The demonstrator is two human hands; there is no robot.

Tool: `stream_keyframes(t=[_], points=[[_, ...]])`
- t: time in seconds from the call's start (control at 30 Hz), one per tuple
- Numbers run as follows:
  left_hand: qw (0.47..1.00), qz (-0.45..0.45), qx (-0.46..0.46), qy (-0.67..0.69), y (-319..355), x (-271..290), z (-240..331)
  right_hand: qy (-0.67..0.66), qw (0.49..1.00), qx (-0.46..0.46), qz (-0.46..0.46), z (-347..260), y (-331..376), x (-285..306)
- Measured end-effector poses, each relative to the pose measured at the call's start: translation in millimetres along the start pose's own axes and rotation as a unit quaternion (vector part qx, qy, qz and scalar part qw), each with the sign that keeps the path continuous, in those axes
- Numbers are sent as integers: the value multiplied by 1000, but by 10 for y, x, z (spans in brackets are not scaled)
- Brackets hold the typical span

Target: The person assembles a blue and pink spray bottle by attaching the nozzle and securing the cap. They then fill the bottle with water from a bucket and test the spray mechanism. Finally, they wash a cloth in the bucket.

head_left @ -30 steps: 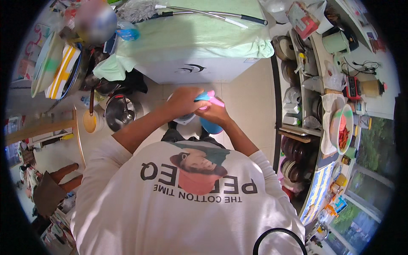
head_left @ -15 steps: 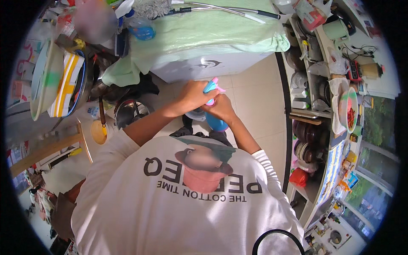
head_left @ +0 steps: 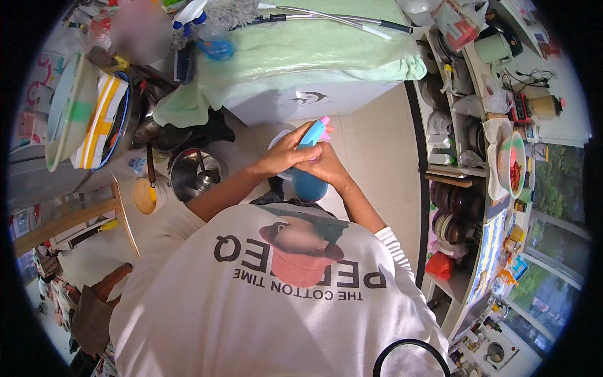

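Note:
Both hands meet in front of my body on a spray bottle (head_left: 309, 186) with a blue body and a blue and pink trigger head. My left hand (head_left: 284, 152) is closed around the side of the spray head, its thumb reaching across below the head. Around the bottle's neck is my right hand (head_left: 328, 164), fingers wrapped and partly hidden behind the left. The pink trigger and nozzle stick out above the hands, while the blue body hangs below them. Behind the bottle a pale bucket or basin (head_left: 281, 139) shows in part on the floor.
Ahead stands a white chest (head_left: 270, 103) under a green cloth (head_left: 314, 53), with metal poles (head_left: 339, 16) and another spray bottle (head_left: 215, 47) on it. A steel pot (head_left: 188, 173) sits at left. Shelves (head_left: 458, 173) with dishes line the right.
The spray bottle has turned more upright, showing more of its blue body. My left hand has shifted slightly left and down, and its grip on the spray head has changed.

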State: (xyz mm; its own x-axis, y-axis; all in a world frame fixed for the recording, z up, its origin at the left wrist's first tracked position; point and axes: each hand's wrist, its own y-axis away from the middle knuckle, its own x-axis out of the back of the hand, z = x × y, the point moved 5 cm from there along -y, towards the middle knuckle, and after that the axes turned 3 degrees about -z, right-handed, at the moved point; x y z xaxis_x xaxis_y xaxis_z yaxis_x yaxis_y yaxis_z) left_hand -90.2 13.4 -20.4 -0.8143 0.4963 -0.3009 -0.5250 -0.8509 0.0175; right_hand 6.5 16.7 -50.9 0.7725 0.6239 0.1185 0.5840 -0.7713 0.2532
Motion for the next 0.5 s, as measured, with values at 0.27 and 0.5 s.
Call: stream_keyframes(t=[0.27,0.5], points=[[998,-3,-37,-49,-53,-117,-148,-115,993,-3,25,39,111,192],[973,65,-31,-221,-68,-87,-438,-183,964,3,193,-105,99,404]])
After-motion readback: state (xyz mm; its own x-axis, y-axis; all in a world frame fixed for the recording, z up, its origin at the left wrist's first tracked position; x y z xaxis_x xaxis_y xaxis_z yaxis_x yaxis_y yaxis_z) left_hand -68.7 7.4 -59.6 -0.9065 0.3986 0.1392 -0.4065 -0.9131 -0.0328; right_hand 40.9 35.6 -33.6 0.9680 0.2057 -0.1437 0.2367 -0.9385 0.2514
